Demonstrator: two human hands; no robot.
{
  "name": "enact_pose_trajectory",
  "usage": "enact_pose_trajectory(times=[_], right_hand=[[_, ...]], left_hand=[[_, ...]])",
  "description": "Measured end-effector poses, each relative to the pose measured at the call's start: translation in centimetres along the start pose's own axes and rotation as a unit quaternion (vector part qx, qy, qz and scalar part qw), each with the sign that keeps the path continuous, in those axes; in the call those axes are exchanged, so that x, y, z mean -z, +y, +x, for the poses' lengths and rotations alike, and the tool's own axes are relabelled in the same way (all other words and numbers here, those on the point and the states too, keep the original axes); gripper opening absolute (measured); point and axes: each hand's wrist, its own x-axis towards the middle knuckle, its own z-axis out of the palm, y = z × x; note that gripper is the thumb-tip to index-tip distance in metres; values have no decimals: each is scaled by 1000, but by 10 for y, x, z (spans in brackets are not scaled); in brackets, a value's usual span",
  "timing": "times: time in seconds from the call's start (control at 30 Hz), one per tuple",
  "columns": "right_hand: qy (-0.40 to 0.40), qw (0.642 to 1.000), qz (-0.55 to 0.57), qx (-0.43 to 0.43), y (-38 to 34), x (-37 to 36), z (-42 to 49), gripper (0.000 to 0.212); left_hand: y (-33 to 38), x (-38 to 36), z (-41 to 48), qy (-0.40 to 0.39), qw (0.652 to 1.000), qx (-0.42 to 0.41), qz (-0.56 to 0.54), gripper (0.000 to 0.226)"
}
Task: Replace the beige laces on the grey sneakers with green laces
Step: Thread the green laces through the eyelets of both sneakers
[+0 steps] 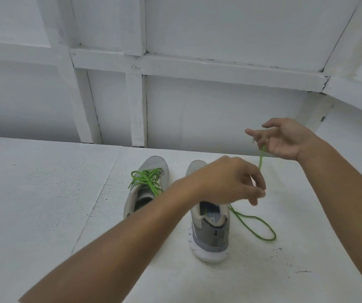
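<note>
Two grey sneakers stand side by side on the white table, toes pointing away from me. The left sneaker (145,189) carries a green lace (148,179) tied in a bow. Above the right sneaker (210,232) hovers my left hand (230,182), fingers curled and pinching a green lace (261,228). That lace rises to my right hand (285,138), which holds its upper end between curled fingers, raised above the table. A loop of the same lace lies on the table right of the right sneaker. My left hand hides the right sneaker's eyelets.
The white table (44,204) has a seam running diagonally left of the sneakers. A white panelled wall (175,106) with wooden battens rises right behind the table's far edge. Small dark specks mark the table at the right.
</note>
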Motion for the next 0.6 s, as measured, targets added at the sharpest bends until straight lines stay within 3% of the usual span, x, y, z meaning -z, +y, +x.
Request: enact_pose_trajectory(times=[0.17, 0.27, 0.37, 0.47, 0.6], right_hand=[[93, 981, -168, 23, -8, -2, 14, 15], [84, 963, -250, 65, -8, -8, 10, 21], [53, 931, -345, 106, -3, -15, 0, 22], [40, 904, -400, 143, 7, -23, -7, 22], [14, 865, -473, 165, 35, -45, -15, 19]], left_hand=[[8, -28, -9, -16, 1000, -8, 10, 15], [3, -35, -12, 8, 1000, -5, 21, 27], [-14, -33, -13, 130, 990, 45, -15, 34], [-51, -39, -13, 296, 942, 155, -26, 25], [-86, -62, -9, 333, 910, 243, -52, 28]])
